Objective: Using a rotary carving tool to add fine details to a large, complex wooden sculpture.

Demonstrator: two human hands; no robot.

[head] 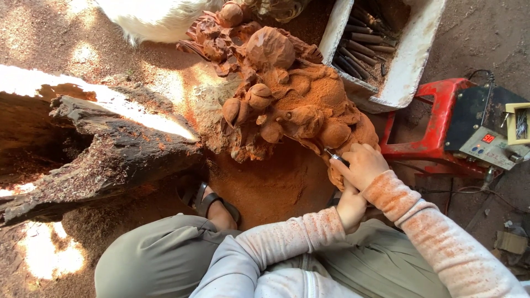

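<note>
Your right hand (361, 164) grips the metal carving tool (335, 158) against the red wood carving (287, 94) on the floor; left hand (351, 205) closed beneath, braces. Keep strokes shallow, wrists locked

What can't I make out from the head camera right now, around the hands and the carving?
- Tool tip: the right hand covers the metal tool; only a short stub shows against the carving.
- Left hand: tucked under the right, fingers hidden, grip unclear.
- White tray: cut off by the top edge; the dark rods inside are too shadowed to identify.
- Control box: cut off at the right edge.
</note>
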